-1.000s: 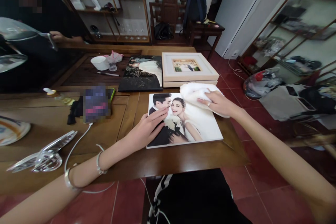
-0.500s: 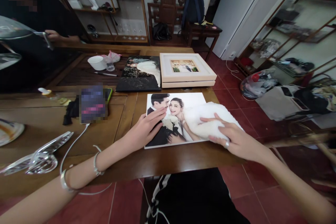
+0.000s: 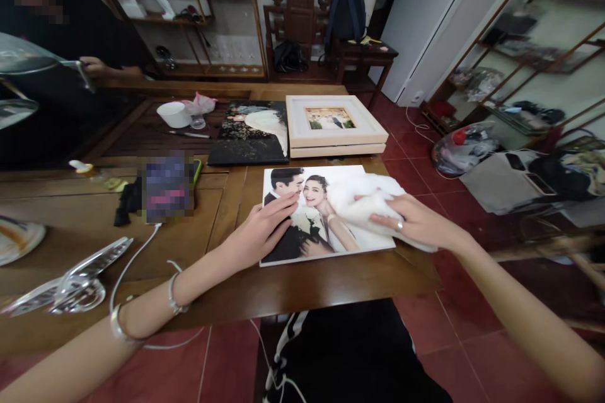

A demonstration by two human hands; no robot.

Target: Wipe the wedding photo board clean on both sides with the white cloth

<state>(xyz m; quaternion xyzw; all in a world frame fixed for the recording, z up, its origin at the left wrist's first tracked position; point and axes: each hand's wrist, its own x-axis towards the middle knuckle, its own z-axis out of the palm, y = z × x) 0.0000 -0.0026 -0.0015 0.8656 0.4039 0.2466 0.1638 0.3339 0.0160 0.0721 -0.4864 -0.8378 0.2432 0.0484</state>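
I see the right hand (image 3: 411, 220) bunching a white cloth (image 3: 352, 201) between thumb and fingers, pressed onto the right part of the photo panel (image 3: 317, 220). Half a second ago the cloth covered the panel's near right corner; now it has shifted away from me, that corner shows bare, and the cloth covers the right side, its loose end trailing past the panel toward the table's right edge. The left hand (image 3: 259, 230) hasn't changed place: it lies flat, fingers stretched out and gripping nothing, across the panel's left side. The panel itself sits where it did, near the near right corner of the wooden table (image 3: 326, 286), its lower edge roughly along the table's near edge.

The cloth looks soft and thick, with a fluffy nap and rounded folds. The panel is a thin, flat slab with a smooth printed face and pale sides. Beyond it, toward the far edge, I have a dark, flat print (image 3: 253, 138) touching or nearly touching a pale, boxy frame stack (image 3: 335, 119) with squared corners. The table is varnished brown, glossy along its near edge. At its left end I make out a shiny, faceted, wing-shaped ornament (image 3: 78, 283) and a thin white cable (image 3: 135, 250) curving beside it.
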